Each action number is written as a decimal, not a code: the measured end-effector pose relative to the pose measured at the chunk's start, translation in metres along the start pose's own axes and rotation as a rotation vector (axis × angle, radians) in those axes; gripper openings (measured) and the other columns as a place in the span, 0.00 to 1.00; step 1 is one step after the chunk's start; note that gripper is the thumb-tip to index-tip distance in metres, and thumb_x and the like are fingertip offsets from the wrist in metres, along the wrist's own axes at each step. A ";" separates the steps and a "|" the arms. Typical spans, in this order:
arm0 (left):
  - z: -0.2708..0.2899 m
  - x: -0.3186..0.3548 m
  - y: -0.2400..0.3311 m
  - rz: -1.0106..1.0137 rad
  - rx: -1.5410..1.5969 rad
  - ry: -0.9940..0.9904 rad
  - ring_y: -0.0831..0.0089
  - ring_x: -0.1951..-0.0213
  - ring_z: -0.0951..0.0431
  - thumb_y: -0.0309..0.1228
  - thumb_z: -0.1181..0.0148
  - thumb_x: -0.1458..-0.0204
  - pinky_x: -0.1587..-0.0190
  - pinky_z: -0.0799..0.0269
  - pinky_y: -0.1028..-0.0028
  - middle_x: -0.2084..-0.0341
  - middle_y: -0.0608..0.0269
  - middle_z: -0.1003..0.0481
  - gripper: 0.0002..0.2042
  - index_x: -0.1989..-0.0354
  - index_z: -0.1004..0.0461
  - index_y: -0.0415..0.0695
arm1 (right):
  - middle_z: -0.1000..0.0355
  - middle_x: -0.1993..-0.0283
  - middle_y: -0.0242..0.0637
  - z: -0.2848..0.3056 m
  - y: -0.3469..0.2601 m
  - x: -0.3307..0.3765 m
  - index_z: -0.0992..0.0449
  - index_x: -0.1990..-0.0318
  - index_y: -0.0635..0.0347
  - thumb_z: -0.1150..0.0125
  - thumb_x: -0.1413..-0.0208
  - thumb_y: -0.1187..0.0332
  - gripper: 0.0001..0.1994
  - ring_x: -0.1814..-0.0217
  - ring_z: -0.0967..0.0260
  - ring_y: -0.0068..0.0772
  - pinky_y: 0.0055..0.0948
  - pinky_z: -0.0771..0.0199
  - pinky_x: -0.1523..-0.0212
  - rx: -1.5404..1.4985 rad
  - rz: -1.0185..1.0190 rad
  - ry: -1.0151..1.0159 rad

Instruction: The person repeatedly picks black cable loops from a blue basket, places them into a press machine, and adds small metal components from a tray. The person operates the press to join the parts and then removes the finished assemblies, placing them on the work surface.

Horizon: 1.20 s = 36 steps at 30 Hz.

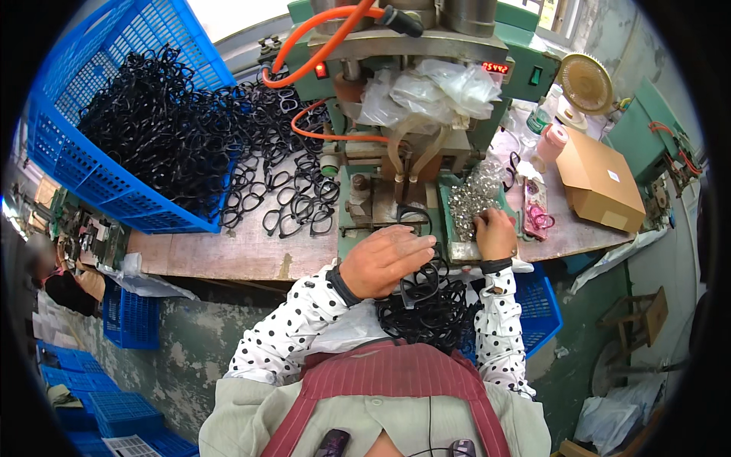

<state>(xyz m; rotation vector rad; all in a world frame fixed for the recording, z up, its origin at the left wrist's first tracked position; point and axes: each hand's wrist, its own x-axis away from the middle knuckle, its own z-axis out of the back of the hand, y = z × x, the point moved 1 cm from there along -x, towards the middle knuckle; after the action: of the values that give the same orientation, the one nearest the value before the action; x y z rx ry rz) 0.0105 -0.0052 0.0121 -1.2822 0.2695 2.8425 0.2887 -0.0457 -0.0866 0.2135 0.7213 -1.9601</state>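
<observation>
While we face the green press, our left hand reaches to just in front of it, palm down, the fingers stretched out straight and lying close together. A black eyeglass frame sits at the foot of the press, just beyond those fingers. More black frames lie piled at our lap, in front of the press, and the topmost are partly covered by the left hand; we cannot tell whether that hand grips one of them.

To the right of the press foot, our right hand bends its fingers down into a heap of small shiny metal parts, which fill a green-sided tray. The fingertips touch the heap, but we cannot make out whether they pinch a part.

Left of the press, loose black frames spread over the desk, and beyond them a tilted blue crate holds a dense tangle of the same kind. Clear plastic is bunched on the front of the press. On its right, past the tray, we see a pink roll, a bottle and a brown cardboard box.
</observation>
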 end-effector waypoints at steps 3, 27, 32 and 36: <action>0.000 -0.003 0.002 0.007 -0.011 0.034 0.59 0.52 0.23 0.19 0.41 0.58 0.46 0.28 0.59 0.48 0.57 0.25 0.22 0.50 0.26 0.41 | 0.25 0.69 0.40 -0.002 0.004 -0.005 0.21 0.69 0.58 0.33 0.53 0.65 0.08 0.66 0.27 0.44 0.40 0.30 0.65 -0.263 -0.007 0.132; 0.065 0.174 -0.177 0.660 -0.679 -0.423 0.64 0.51 0.29 0.24 0.41 0.56 0.51 0.38 0.63 0.57 0.70 0.27 0.14 0.59 0.25 0.54 | 0.24 0.71 0.44 -0.001 -0.003 0.006 0.27 0.60 0.58 0.44 0.41 0.71 0.04 0.72 0.24 0.45 0.39 0.27 0.71 -0.341 -0.097 0.253; 0.066 0.173 -0.172 0.413 -0.794 -0.508 0.67 0.46 0.31 0.30 0.44 0.50 0.45 0.40 0.64 0.44 0.67 0.31 0.19 0.48 0.27 0.60 | 0.24 0.72 0.43 0.002 -0.010 0.003 0.29 0.59 0.59 0.45 0.40 0.72 0.04 0.72 0.23 0.43 0.38 0.28 0.72 -0.416 -0.105 0.205; 0.073 0.172 -0.169 0.515 -0.604 -0.555 0.69 0.44 0.30 0.25 0.46 0.49 0.41 0.43 0.61 0.46 0.70 0.28 0.21 0.46 0.27 0.59 | 0.23 0.70 0.41 0.003 -0.006 0.002 0.25 0.62 0.59 0.42 0.42 0.72 0.03 0.69 0.24 0.37 0.33 0.27 0.70 -0.469 -0.113 0.218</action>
<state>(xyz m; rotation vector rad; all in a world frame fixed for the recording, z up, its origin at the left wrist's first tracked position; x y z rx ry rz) -0.1441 0.1631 -0.0946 -0.4010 -0.3500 3.7462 0.2828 -0.0466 -0.0828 0.1007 1.3364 -1.8288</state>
